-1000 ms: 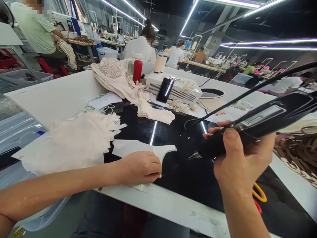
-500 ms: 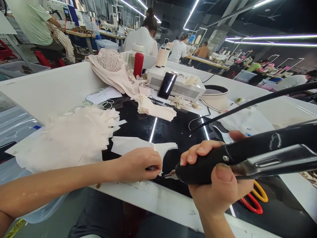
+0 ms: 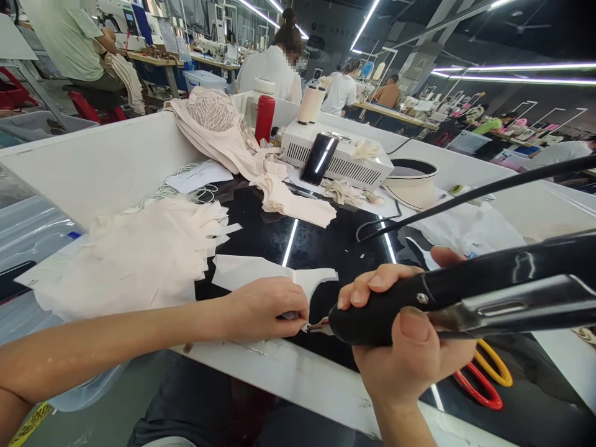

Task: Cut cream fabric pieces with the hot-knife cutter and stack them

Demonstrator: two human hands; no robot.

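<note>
My left hand (image 3: 274, 308) is closed, fingers and thumb pinched on the near edge of a white cut fabric piece (image 3: 246, 271) lying on the black tabletop. The fingers cover part of the fabric. Wrapped in my right hand (image 3: 414, 347) is a black handheld tool with a metal lever (image 3: 367, 320), my thumb beside the lever. Its thin metal tip (image 3: 319, 327) points left and meets the fabric edge right at my left fingertips; exact contact is too small to tell.
Left of the fabric lies a pile of pale cut pieces (image 3: 144, 261). Red and yellow scissors handles (image 3: 487, 385) lie behind my right wrist. A black cable (image 3: 465, 194) crosses the right side. At the back are a white box (image 3: 302, 149), a phone (image 3: 320, 159) and a red bottle (image 3: 265, 118).
The tool's tip has moved slightly left relative to my left hand, right up to its fingertips. Both hands keep their grips, and the whole view has shifted a little.
</note>
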